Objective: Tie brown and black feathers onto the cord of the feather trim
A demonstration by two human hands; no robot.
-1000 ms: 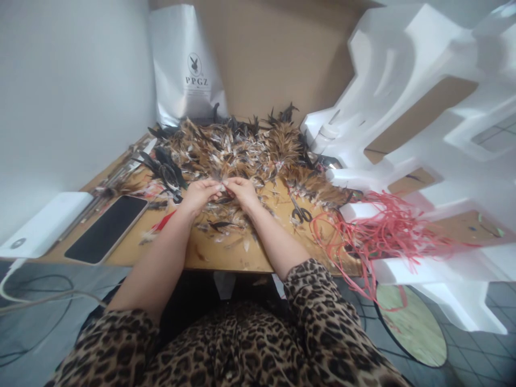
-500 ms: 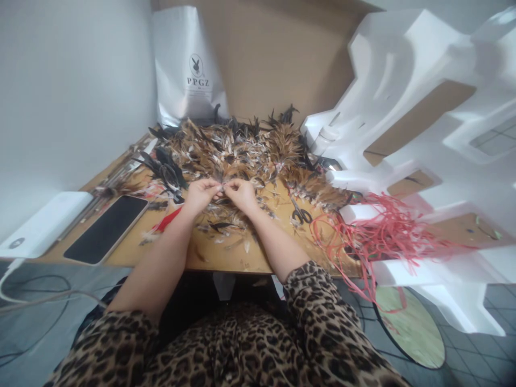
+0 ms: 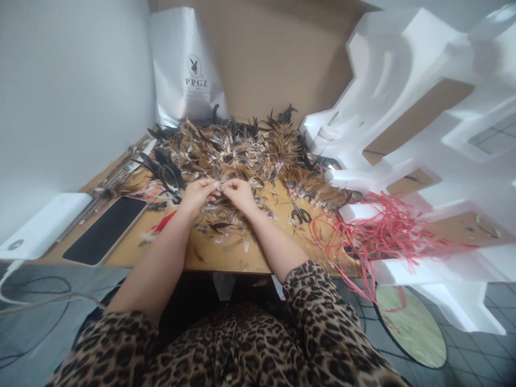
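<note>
At the front edge of a big heap of brown, black and white feathers (image 3: 226, 148), my two hands meet fingertip to fingertip. My left hand (image 3: 201, 194) is closed in a pinch on a small feather (image 3: 220, 186), of which only a pale, fluffy bit shows between the fingers. From the other side, my right hand (image 3: 239, 194) pinches the same spot with thumb and forefinger. The feather's full length blends into the heap behind it. Below the hands, loose feathers (image 3: 220, 224) lie scattered over the wooden tabletop (image 3: 231, 260).
Black-handled scissors (image 3: 300, 215) lie right of my hands, near tangled red strips (image 3: 387, 228) draped over white foam pieces (image 3: 403, 134). On the left are a phone (image 3: 105, 231) and a white power bank (image 3: 48, 223) with a cable. A silver bag (image 3: 185, 70) stands behind the heap.
Both hands stay pinched together at the same place, with only slight finger movement. A little more of the pale bit shows between the fingertips now. The surrounding things have not moved.
</note>
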